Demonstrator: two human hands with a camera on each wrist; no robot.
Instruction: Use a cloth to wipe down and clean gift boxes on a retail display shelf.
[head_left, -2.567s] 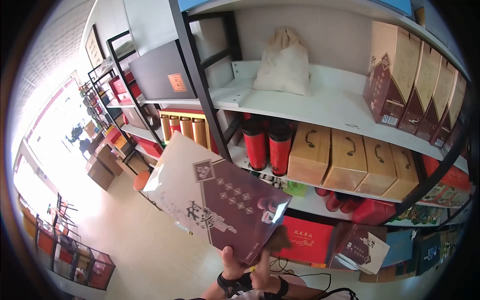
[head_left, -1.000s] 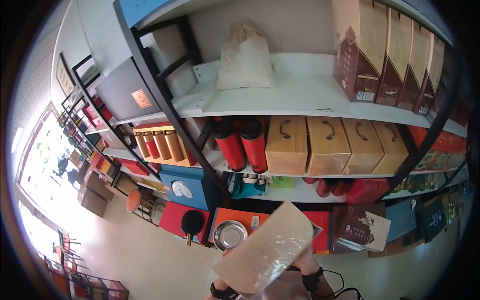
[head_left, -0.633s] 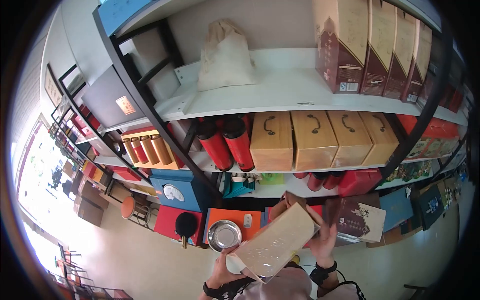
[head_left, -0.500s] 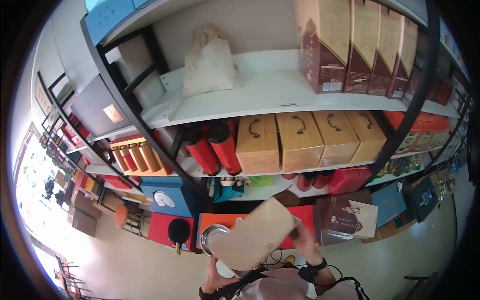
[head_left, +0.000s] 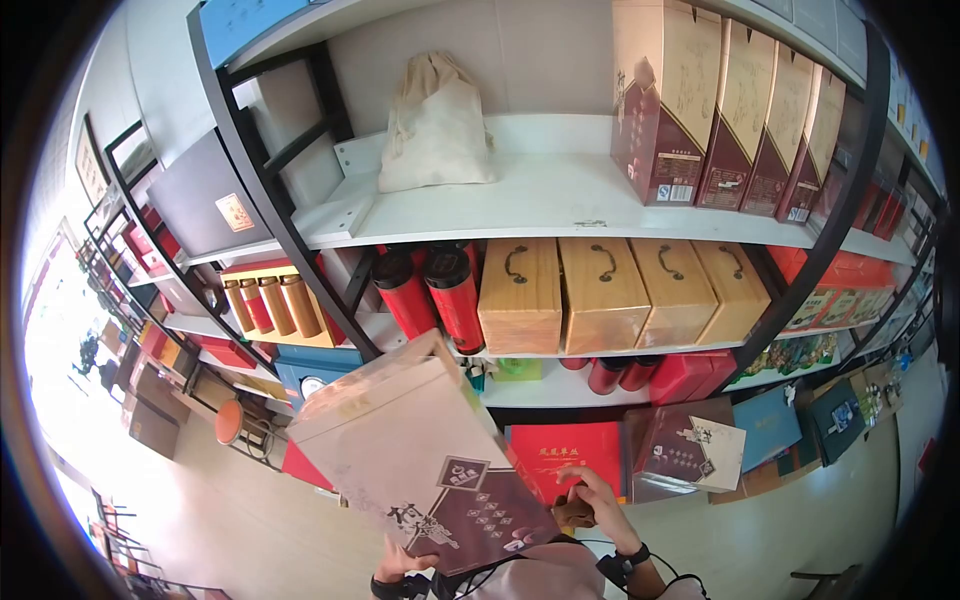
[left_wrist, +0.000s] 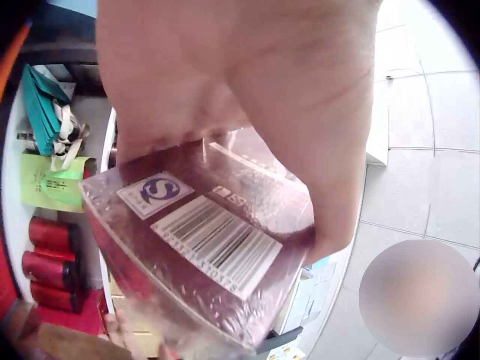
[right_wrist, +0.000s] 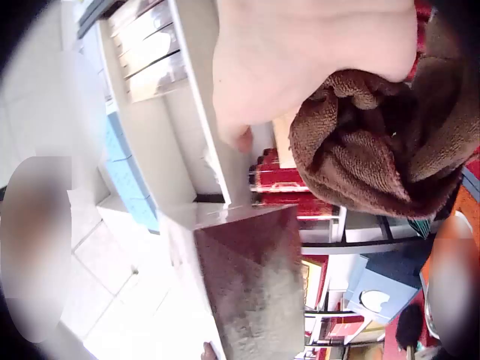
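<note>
We hold a cardboard gift box (head_left: 425,455) sealed in glossy, crinkled plastic film and a rough brown terry cloth (right_wrist: 367,142), before smooth pale wooden cases (head_left: 600,295) and a matt cream fabric sack (head_left: 435,125).

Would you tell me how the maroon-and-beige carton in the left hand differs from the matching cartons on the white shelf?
The held maroon-and-beige carton tilts in the left hand; the shelf cartons stand upright. The held carton is single; the shelf cartons form a row. Both share maroon-and-beige print.
</note>
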